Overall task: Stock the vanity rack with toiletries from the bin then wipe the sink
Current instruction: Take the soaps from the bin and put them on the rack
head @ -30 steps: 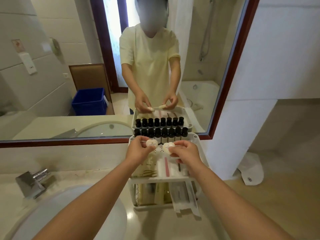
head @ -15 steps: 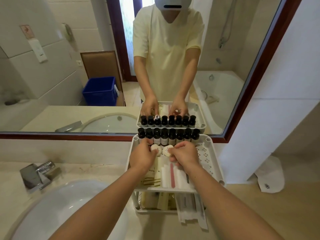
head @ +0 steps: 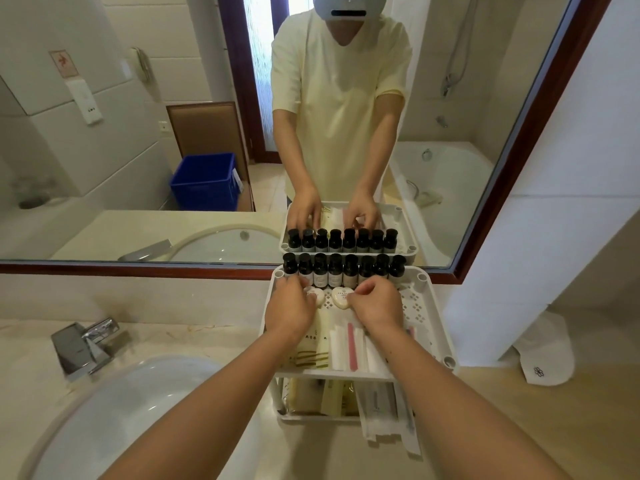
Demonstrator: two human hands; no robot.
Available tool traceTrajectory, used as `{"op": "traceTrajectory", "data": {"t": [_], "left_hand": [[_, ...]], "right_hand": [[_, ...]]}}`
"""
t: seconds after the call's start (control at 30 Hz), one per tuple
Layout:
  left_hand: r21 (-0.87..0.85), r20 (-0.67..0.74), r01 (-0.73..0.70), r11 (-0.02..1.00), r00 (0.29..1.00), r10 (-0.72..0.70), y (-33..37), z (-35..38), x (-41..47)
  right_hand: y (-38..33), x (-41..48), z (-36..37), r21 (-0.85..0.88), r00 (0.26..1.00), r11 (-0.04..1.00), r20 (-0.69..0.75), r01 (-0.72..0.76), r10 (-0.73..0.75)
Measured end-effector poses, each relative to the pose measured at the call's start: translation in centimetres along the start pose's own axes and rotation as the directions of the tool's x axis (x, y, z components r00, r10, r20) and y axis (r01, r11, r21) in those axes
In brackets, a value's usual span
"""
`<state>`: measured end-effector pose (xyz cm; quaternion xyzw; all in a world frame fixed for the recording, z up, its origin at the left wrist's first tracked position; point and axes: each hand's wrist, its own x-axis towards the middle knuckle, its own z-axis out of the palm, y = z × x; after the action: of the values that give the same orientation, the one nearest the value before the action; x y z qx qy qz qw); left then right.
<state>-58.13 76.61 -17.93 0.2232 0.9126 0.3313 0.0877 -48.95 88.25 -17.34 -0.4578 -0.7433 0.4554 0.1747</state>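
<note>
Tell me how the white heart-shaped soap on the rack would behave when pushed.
The white heart-shaped soap lies flat on the white plastic rack, so it would likely slide, not roll. Small and solid-looking, it is probably stiff and light. Its smooth surface may be slippery.

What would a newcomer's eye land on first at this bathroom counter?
Two hands meet at the centre: the left hand pinches a white soap and the right hand a heart-shaped soap, side by side on the top shelf of a white rack. Just behind them, a neat row of dark-capped bottles stands against the mirror, which reflects the same scene. A sink lies lower left.
</note>
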Motion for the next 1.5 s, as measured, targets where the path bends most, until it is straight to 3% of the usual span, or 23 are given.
{"op": "traceTrajectory", "data": {"t": [0.33, 0.43, 0.77, 1.17, 1.5], "left_hand": [[-0.171, -0.104, -0.143, 0.975, 0.986, 0.127, -0.4, -3.0, -4.2], [-0.233, -0.103, -0.153, 0.960, 0.986, 0.132, -1.3, -4.3, -6.1], [-0.472, -0.032, -0.135, 0.871, 0.990, 0.136, -6.5, -9.5, -14.2], [-0.543, 0.022, -0.027, 0.839, 0.999, 0.046, -14.6, -13.7, -22.6], [-0.562, -0.081, 0.069, 0.824, 0.987, -0.137, -20.0, -17.3, -28.4]], "right_hand": [[-0.3, -4.8, -2.2, 0.119, 0.988, 0.982, 0.016, 0.150, -0.153], [-0.8, -7.7, -2.1, 0.056, 0.977, 0.977, 0.043, 0.204, -0.207], [-1.3, -18.8, 0.0, 0.119, 0.961, 0.957, 0.047, 0.264, -0.271], [-0.1, -28.9, 5.4, 0.092, 0.946, 0.967, 0.206, 0.238, -0.252], [-1.5, -33.6, 9.2, 0.021, 0.842, 0.924, 0.403, 0.383, -0.358]]}}
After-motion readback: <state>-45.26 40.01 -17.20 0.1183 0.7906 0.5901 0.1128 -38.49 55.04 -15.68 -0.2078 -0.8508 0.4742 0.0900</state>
